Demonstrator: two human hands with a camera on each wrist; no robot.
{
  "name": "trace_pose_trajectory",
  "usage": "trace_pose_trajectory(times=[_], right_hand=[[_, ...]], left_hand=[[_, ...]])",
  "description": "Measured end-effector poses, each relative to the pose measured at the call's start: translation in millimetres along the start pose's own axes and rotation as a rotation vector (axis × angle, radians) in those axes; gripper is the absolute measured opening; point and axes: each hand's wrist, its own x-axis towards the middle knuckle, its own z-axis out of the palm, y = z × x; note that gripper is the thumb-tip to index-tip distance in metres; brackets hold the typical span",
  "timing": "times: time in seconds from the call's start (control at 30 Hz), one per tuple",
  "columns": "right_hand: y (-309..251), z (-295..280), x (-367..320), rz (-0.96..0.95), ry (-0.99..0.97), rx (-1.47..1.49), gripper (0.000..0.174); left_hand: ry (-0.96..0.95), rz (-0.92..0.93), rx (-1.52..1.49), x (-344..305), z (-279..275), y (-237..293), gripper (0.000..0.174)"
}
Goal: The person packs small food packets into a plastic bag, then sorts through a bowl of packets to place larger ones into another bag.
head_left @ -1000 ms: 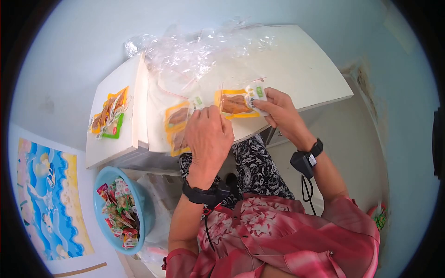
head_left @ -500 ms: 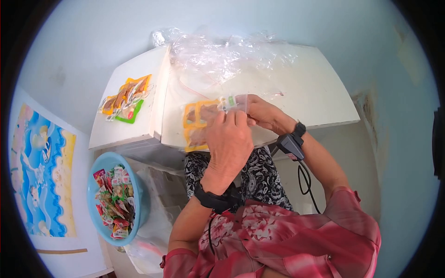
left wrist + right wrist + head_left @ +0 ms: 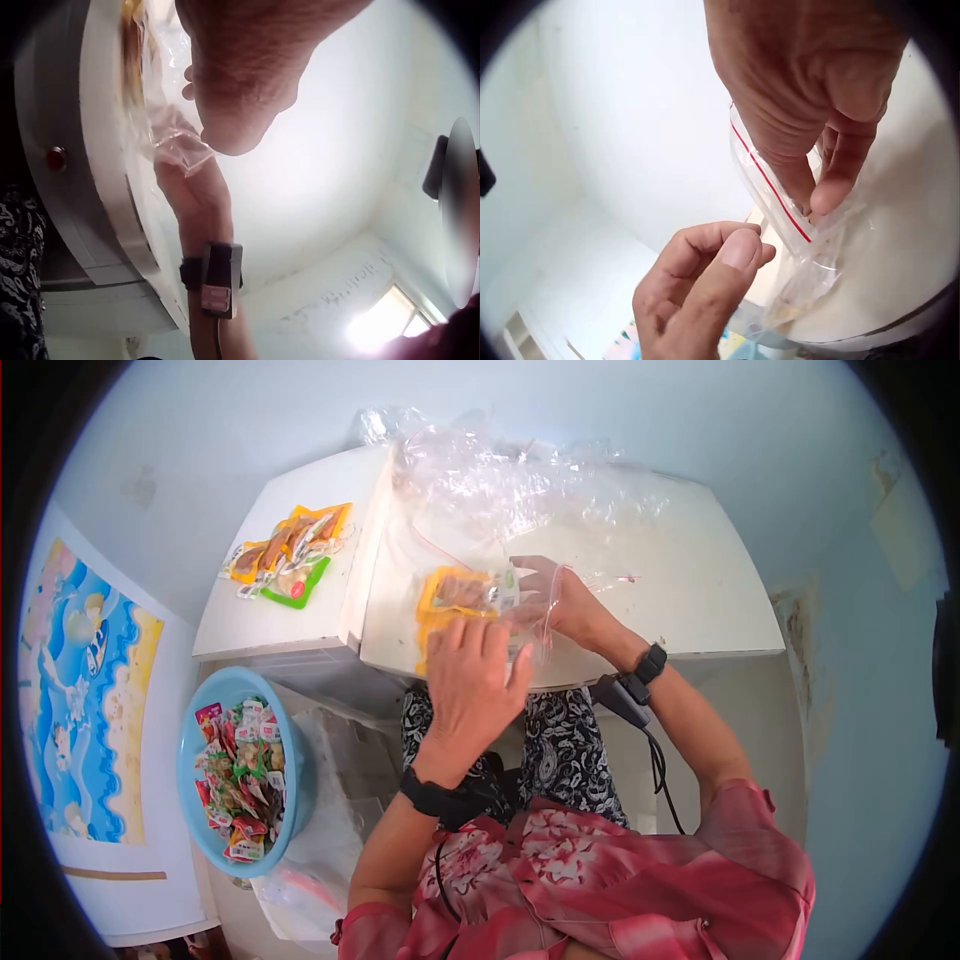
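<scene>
A clear zip bag (image 3: 789,236) with a red line along its mouth lies at the table's front edge. Inside are yellow-edged snack packets (image 3: 462,592) with brown food showing. My right hand (image 3: 565,602) reaches into the bag's mouth, fingers spread under the clear film and pointing at the packets' white ends. Over the lower part of the packets is my left hand (image 3: 468,678), its fingers loosely bent and partly covering them. From the right wrist, the left thumb and fingertips (image 3: 741,247) appear close beside the bag, with nothing between them.
More yellow-edged packets (image 3: 270,555) and a green-edged packet (image 3: 312,582) lie on the white side cabinet (image 3: 300,622). Crumpled clear bags (image 3: 500,475) are heaped along the back of the white table (image 3: 710,580). A blue basin (image 3: 190,780) of small colourful packets stands lower left.
My right hand carried a packet leftward into the bag and let go of it, its fingers now spread. My left hand has loosened from the bag's edge and moved slightly down.
</scene>
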Motion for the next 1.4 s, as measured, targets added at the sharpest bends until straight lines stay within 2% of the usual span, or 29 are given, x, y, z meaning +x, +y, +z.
trace_pose_trajectory(times=[0.07,0.17,0.27,0.47,0.6,0.63,0.67,0.73,0.77,0.87,0.93,1.0,1.1,1.17,1.2,1.3,1.4], right_hand=[[-7.7,1.4,-2.3,0.048,0.034,-0.23,0.063],[23.4,5.4,2.0,-0.163,0.194,-0.247,0.042],[61.1,-3.7,15.4,-0.164,0.25,-0.354,0.038],[55.3,1.9,16.0,-0.43,0.377,-0.73,0.025],[36.9,1.1,-1.4,-0.278,0.286,-0.499,0.017],[34.9,-0.4,-8.0,-0.232,0.278,-0.469,0.016],[39.2,-3.9,-15.1,-0.3,0.27,-0.427,0.014],[42.1,-4.0,-32.1,-0.232,0.325,-0.14,0.012],[42.1,-5.5,-40.4,-0.193,0.35,-0.001,0.01],[39.8,-14.3,-59.1,-0.232,0.474,-0.05,0.008],[36.0,-18.3,-63.6,-0.219,0.513,-0.042,0.009],[36.1,-21.1,-64.1,-0.213,0.539,-0.04,0.009],[43.9,-27.1,-60.8,-0.177,0.526,-0.014,0.009],[45.2,-32.0,-59.2,-0.175,0.507,0.002,0.009],[45.6,-32.7,-58.5,-0.175,0.5,0.011,0.008],[48.1,-33.8,-57.2,-0.197,0.497,0.019,0.008],[47.4,-32.7,-58.0,-0.197,0.497,0.014,0.008]], left_hand=[[-0.042,-0.033,0.024,-8.8,-0.6,-8.6,0.027],[-0.11,-0.05,0.025,-17.7,4.6,-21.0,0.028],[-0.142,-0.035,0.004,-21.3,5.1,-28.1,0.026],[-0.147,-0.004,-0.03,-21.8,6.3,-34.5,0.021],[-0.084,0.05,-0.099,-24.0,-4.6,-38.3,0.021],[-0.018,0.06,-0.092,-21.3,-13.7,-40.5,0.021],[0.045,0.072,-0.087,-17.0,-25.7,-40.1,0.022],[0.182,0.084,0.008,-11.1,-45.3,-48.5,0.023],[0.234,0.057,0.067,-6.2,-57.4,-58.1,0.023],[0.326,-0.079,0.261,13.1,-92.4,-102.8,0.02],[0.344,-0.225,0.289,23.9,-104.2,-148.3,0.019],[0.318,-0.222,0.451,35.8,-113.4,-197.4,0.024],[0.147,-0.392,0.515,55.9,-119.2,-249.7,0.036],[0.019,-0.482,0.417,63.9,-113.0,-287.0,0.045],[-0.045,-0.524,0.367,68.8,-112.9,-289.8,0.049],[-0.072,-0.578,0.566,78.8,-107.9,-286.7,0.048],[-0.108,-0.573,0.713,84.9,-105.2,-268.6,0.036]])
